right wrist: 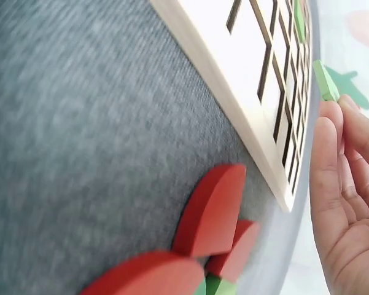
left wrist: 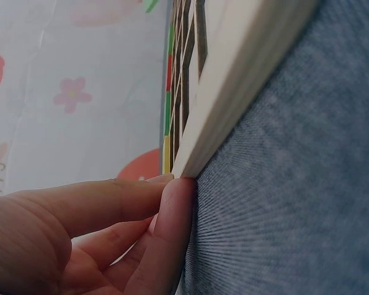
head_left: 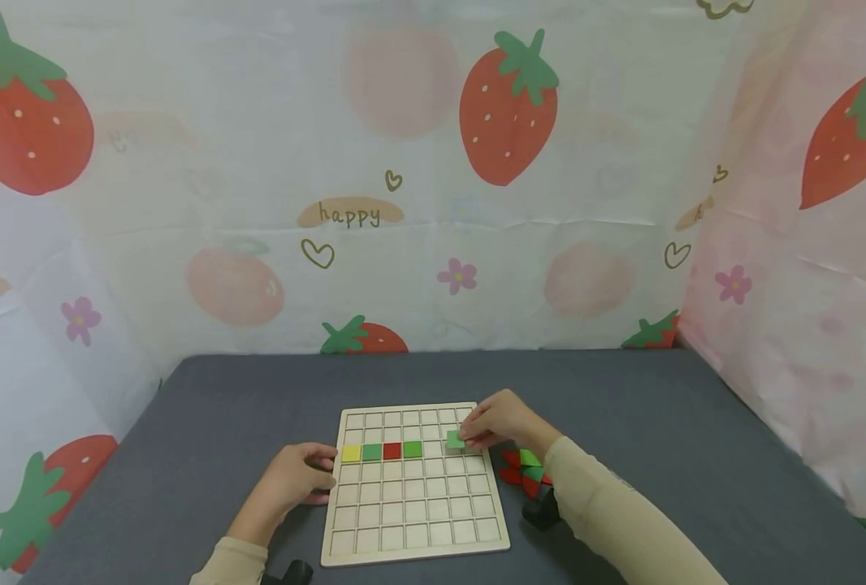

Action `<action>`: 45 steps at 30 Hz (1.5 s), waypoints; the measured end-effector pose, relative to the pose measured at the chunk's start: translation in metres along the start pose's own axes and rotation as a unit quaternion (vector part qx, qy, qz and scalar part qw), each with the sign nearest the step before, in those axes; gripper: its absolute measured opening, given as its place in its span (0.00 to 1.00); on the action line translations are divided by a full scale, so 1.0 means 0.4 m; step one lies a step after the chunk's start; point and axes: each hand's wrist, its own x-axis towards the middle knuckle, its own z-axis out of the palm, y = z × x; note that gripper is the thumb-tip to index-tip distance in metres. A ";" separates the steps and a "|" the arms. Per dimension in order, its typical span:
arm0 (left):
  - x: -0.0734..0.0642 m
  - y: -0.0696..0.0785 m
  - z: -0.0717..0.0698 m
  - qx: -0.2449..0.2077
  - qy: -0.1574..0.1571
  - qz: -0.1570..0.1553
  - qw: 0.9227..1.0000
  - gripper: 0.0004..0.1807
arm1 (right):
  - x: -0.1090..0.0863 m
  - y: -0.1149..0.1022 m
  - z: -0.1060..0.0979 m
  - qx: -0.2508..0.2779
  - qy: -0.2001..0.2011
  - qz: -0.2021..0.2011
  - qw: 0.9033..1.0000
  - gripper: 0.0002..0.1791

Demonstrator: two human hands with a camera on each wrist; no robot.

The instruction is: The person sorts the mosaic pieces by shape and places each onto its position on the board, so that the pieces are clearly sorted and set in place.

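A pale wooden grid board point(head_left: 417, 561) lies on the dark table. One row holds a yellow tile point(head_left: 351, 453), a green tile point(head_left: 371, 452), a red tile point(head_left: 392, 451) and another green tile point(head_left: 413, 449). Thumb and fingers of my right hand point(head_left: 500, 421) pinch a light green piece point(right wrist: 325, 81), raised over the board's right part. At the left edge, my left hand point(head_left: 294, 479) touches the board with its fingertips. In the left wrist view, those fingers point(left wrist: 172, 221) meet the board's rim point(left wrist: 233, 92) close to the cloth.
Red pieces point(right wrist: 212, 212) with curved sides and some green ones point(head_left: 530, 458) lie loose right of the board, partly hidden by the right sleeve. A dark cloth point(head_left: 257, 390) covers the table. Printed curtains point(head_left: 433, 268) hang behind and at both sides.
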 end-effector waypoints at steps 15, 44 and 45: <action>-0.003 -0.001 0.002 -0.002 0.005 -0.004 1.000 0.27 | 0.019 -0.018 0.045 0.007 -0.010 0.014 1.000 0.04; 0.000 -0.003 0.002 -0.002 0.003 -0.001 1.000 0.27 | 0.030 -0.026 0.086 -0.018 0.001 0.011 1.000 0.03; 0.000 -0.003 0.002 -0.003 0.003 -0.001 1.000 0.27 | 0.031 -0.026 0.087 -0.023 0.003 0.009 1.000 0.03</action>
